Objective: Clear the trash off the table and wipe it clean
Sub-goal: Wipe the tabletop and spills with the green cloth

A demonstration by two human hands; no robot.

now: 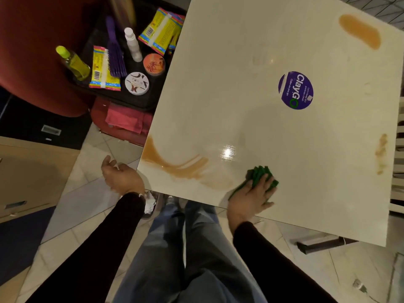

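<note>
Your left hand (122, 178) hung off the table's (218, 84) near corner, fingers loosely curled, hold unclear, an orange smear (175, 166) streaked the glossy cream top beside it, and your right hand (251, 194) pressed spread fingers on the bunched green cloth (261, 173) near the front edge

Three stains (359, 30), one green cloth (260, 174)

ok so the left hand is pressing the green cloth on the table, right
No, the right hand presses the green cloth on the table; the head view shows the left hand off its edge.
</note>
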